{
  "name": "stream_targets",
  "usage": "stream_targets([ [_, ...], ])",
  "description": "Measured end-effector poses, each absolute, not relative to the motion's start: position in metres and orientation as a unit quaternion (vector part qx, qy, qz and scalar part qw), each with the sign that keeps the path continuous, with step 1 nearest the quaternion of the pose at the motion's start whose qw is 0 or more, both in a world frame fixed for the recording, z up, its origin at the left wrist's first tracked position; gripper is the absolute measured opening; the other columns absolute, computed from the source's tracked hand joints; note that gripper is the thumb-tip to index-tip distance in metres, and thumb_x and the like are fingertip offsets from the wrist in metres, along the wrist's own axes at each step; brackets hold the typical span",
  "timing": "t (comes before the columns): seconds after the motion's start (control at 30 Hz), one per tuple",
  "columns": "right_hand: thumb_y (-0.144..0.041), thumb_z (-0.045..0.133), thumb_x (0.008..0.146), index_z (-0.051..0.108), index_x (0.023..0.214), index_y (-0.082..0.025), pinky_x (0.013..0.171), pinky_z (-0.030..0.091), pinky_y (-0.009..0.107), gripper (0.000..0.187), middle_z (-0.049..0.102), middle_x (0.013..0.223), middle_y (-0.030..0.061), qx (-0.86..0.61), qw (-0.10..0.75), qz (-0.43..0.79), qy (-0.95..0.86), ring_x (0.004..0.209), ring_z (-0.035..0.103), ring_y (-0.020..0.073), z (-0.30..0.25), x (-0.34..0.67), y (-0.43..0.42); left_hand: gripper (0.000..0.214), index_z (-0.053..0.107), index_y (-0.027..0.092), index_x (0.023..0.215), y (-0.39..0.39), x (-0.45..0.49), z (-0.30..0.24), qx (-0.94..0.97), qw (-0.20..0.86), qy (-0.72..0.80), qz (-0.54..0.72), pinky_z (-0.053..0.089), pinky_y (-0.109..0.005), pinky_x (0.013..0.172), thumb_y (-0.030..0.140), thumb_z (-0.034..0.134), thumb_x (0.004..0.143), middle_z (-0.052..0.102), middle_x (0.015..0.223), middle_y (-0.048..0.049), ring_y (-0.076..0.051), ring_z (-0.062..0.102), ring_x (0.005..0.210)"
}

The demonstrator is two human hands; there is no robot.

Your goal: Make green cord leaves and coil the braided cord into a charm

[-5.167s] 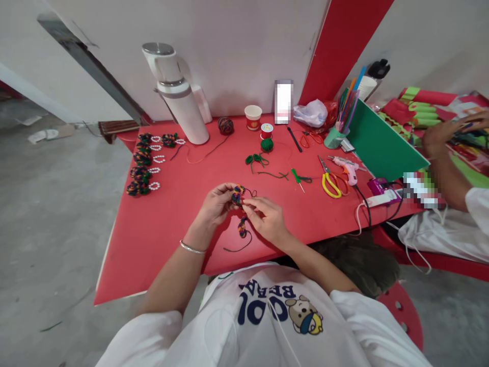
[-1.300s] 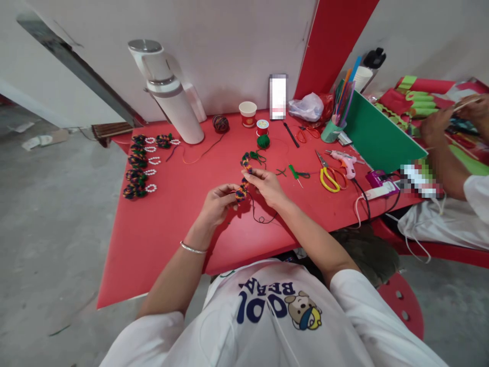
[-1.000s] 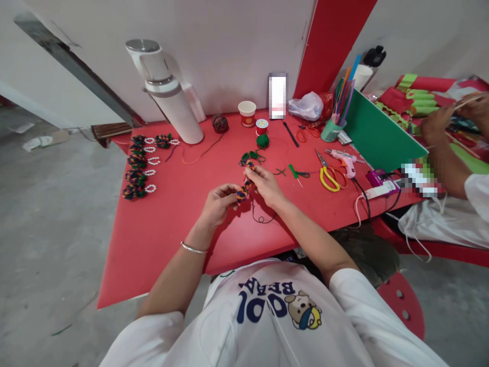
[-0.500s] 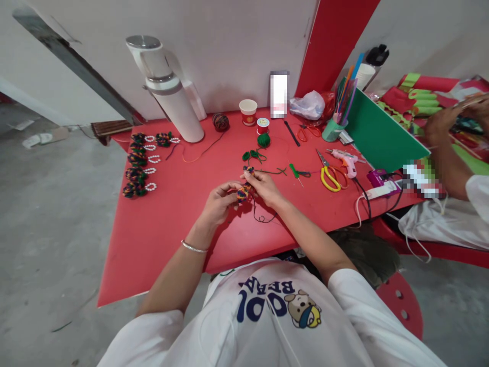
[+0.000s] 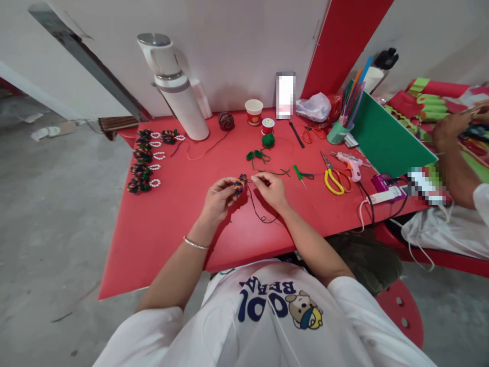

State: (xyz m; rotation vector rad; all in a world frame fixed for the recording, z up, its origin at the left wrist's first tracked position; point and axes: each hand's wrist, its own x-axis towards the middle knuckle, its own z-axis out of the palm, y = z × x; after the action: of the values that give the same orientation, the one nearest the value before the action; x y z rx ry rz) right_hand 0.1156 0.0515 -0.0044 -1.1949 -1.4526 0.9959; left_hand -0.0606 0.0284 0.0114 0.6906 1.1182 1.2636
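My left hand (image 5: 218, 200) is closed around a small knitted piece of multicoloured yarn (image 5: 239, 185), dark with orange and blue flecks. Just right of it, my right hand (image 5: 272, 191) pinches a dark yarn strand (image 5: 249, 180) that leads to the piece. A loose loop of dark yarn (image 5: 263, 219) hangs below and between the hands. Beyond them lie green yarn bows (image 5: 255, 155) and a green yarn ball (image 5: 268, 140). Off to the right is a green-handled crochet hook (image 5: 297, 172) with dark yarn beside it.
Several yarn pieces with white bead loops (image 5: 140, 169) line the left of the red table (image 5: 168, 244). A white thermos (image 5: 183, 107), paper cup (image 5: 254, 111) and multicoloured yarn ball (image 5: 225, 121) stand behind. Yellow-handled scissors (image 5: 333, 182) and a pink glue gun (image 5: 350, 162) lie right. A co-worker's arm (image 5: 456, 153) is beyond.
My right hand has drawn away from the knitted piece to the right and now pinches a strand. My left hand has tilted the piece upward. The camera view has shifted slightly.
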Motion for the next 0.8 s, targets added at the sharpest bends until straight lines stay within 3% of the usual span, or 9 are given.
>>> stream_targets([
  [0.13,-0.051,0.073,0.085,0.075,0.087,-0.019,0.069,0.048,0.028,0.032,0.072,0.08,0.0027,-0.438,0.456,0.5,-0.592,0.07,0.06,0.0145,0.003,0.111,0.04,0.026,0.072,0.019,0.082,0.028,-0.058,0.006,0.322,0.558,0.51,0.571,0.026,-0.019,0.037,0.027,0.085,0.061,0.063,0.059,0.003,-0.005,0.04,0.04],
  [0.3,-0.054,0.08,0.077,0.073,0.082,-0.018,0.069,0.049,0.028,0.037,0.069,0.076,0.0011,-0.444,0.429,0.531,-0.58,0.07,0.059,0.014,0.002,0.103,0.036,0.027,0.073,0.019,0.088,0.029,-0.057,-0.004,0.363,0.508,0.521,0.581,0.044,-0.019,0.049,0.027,0.085,0.066,0.072,0.074,0.0,-0.008,0.056,0.052],
  [0.43,-0.056,0.075,0.079,0.068,0.079,-0.02,0.064,0.051,0.028,0.038,0.067,0.075,0.0009,-0.399,0.444,0.602,-0.531,0.069,0.06,0.0142,-0.002,0.104,0.039,0.027,0.076,0.017,0.094,0.029,-0.058,-0.006,0.395,0.483,0.541,0.564,0.046,-0.02,0.049,0.026,0.083,0.069,0.073,0.076,-0.0021,-0.009,0.059,0.054],
  [0.63,-0.061,0.077,0.078,0.061,0.077,-0.022,0.044,0.032,0.023,0.042,0.049,0.055,-0.0076,-0.405,0.434,0.64,-0.488,0.046,0.038,0.0079,-0.008,0.106,0.042,0.039,0.074,0.018,0.106,0.028,-0.057,-0.002,0.431,0.481,0.532,0.548,0.049,-0.02,0.048,0.024,0.083,0.068,0.074,0.091,-0.0038,-0.01,0.061,0.058],
  [0.8,-0.061,0.077,0.078,0.059,0.077,-0.022,0.042,0.027,0.023,0.042,0.051,0.054,-0.0078,-0.4,0.425,0.658,-0.476,0.043,0.039,0.0073,-0.011,0.107,0.043,0.032,0.069,0.02,0.098,0.027,-0.055,-0.005,0.451,0.46,0.52,0.561,0.048,-0.019,0.049,0.024,0.083,0.069,0.07,0.09,-0.0016,-0.009,0.06,0.06],
])
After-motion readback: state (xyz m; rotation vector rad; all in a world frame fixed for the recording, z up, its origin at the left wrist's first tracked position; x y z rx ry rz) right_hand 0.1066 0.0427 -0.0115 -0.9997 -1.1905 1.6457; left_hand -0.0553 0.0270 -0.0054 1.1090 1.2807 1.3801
